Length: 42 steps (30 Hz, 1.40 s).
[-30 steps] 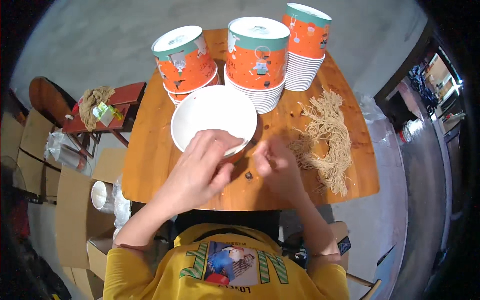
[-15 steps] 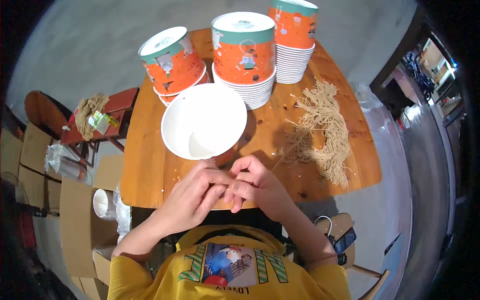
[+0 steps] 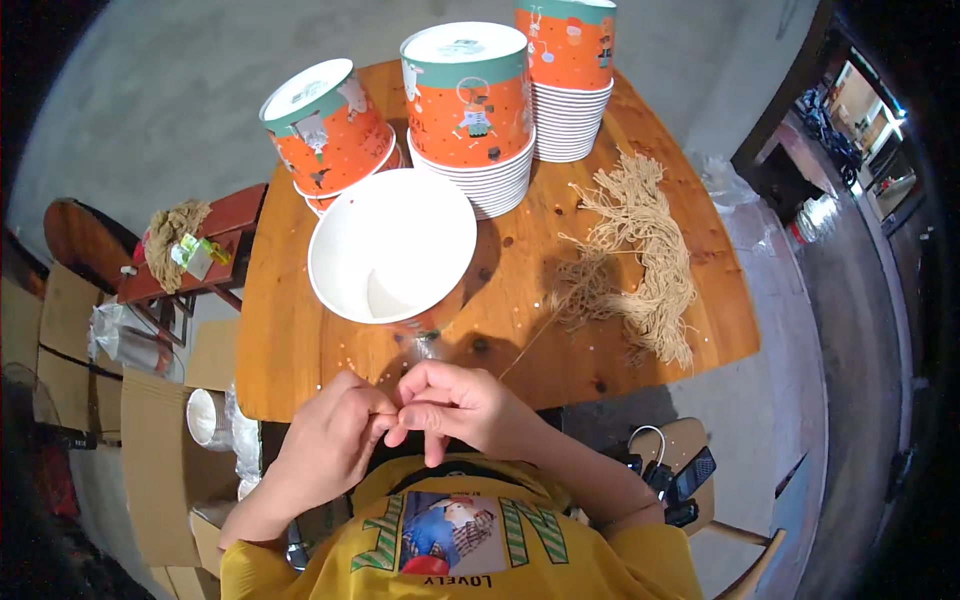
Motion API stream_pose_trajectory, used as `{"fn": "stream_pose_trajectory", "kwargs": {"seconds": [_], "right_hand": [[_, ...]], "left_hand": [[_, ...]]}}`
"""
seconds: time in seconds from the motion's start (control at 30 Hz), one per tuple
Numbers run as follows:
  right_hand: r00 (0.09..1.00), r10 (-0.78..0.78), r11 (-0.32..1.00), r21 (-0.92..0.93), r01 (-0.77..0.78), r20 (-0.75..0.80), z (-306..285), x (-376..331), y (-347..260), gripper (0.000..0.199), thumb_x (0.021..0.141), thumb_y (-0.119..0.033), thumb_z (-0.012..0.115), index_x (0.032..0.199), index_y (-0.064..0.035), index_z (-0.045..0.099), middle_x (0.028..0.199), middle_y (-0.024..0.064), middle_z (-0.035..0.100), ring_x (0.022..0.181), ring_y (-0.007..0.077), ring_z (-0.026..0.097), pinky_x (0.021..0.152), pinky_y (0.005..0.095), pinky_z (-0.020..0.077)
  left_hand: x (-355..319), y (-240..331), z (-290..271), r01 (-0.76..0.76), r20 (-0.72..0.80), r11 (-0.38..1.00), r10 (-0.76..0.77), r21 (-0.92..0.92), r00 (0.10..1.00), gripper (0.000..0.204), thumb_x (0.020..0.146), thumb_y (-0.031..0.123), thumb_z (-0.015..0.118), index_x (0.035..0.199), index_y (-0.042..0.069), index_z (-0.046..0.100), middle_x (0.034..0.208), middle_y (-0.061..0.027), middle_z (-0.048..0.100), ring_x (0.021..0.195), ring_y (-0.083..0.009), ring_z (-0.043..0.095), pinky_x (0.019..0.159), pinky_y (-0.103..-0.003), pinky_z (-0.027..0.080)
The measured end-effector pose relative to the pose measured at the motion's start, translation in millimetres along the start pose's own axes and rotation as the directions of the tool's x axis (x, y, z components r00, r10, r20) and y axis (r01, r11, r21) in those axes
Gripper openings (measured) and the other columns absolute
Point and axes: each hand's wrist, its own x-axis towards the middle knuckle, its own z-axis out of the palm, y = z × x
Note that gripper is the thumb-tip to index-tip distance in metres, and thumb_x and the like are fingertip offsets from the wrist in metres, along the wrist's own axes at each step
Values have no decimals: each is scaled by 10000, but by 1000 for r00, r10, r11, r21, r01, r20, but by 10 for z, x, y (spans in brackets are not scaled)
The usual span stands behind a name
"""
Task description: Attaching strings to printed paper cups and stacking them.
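Over the table's near edge, my left hand (image 3: 335,432) and my right hand (image 3: 450,408) meet at their fingertips, both closed in a pinch. A thin strand of tan twine (image 3: 524,352) runs from the loose bundle of twine (image 3: 640,265) on the right to my right hand. The bit between the two hands is mostly covered by fingers. Just beyond them a large white paper bucket (image 3: 400,235) lies tilted, its open mouth toward me. Neither hand touches it.
Behind stand stacks of upturned orange and green paper buckets (image 3: 470,110), (image 3: 325,135), (image 3: 568,75) on the wooden table (image 3: 275,340). A red bench (image 3: 230,235) with more twine is at left, above cardboard boxes (image 3: 150,460). A phone (image 3: 692,472) lies on a wooden seat at lower right.
Both hands have come nearer to me and a little left, still together. The strand of twine now shows stretched between the bundle and my right hand. The buckets stand unchanged.
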Motion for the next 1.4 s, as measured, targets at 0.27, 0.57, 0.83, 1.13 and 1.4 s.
{"fn": "stream_pose_trajectory", "kwargs": {"seconds": [0.27, 0.57, 0.83, 1.13, 1.4], "right_hand": [[882, -236, 879, -477, 15, -407, -80, -102, -139, 87, 874, -100, 593, 906, -21, 602, 716, 35, 649, 582, 59, 580, 542, 231, 469], [609, -662, 664, -719, 207, -437, -396, 229, 36, 94, 809, 0, 619, 815, -37, 533, 562, 0, 466, 496, 51, 432, 460, 246, 368], [631, -636, 722, -633, 281, -445, -423, 315, 38, 109, 793, 13, 610, 794, -38, 514, 567, -2, 487, 513, 44, 438, 471, 241, 380], [632, -614, 728, -649, 222, -472, -414, 359, -11, 100, 797, -8, 624, 802, -33, 527, 576, 19, 533, 520, 55, 478, 489, 252, 409], [651, -588, 741, -643, 195, -481, -396, 291, -87, 111, 837, -53, 640, 845, -35, 531, 577, 17, 529, 523, 55, 494, 488, 256, 416]], "left_hand": [[291, -139, 20, -178, -166, 961, 214, 211, 963, 239, 799, 62, 667, 972, 21, 508, 886, -143, 533, 815, -330, 552, 680, -388, 452], [836, -196, -18, 93, 35, 996, -92, -16, 995, 229, 906, 45, 507, 1121, 22, 582, 917, -122, 596, 844, -269, 615, 762, -345, 485], [922, -186, -42, 221, 127, 970, -209, -97, 970, 229, 917, 59, 496, 1115, 14, 603, 947, -120, 623, 850, -220, 618, 774, -328, 486], [1142, -432, -47, 381, 397, 828, -214, -412, 893, 204, 944, 119, 514, 1095, -7, 567, 872, -64, 610, 767, -138, 609, 671, -308, 503], [1223, -404, -47, 272, 383, 924, -157, -269, 910, 125, 952, 114, 512, 930, -9, 522, 818, -64, 561, 724, -125, 512, 610, -298, 495]]}}
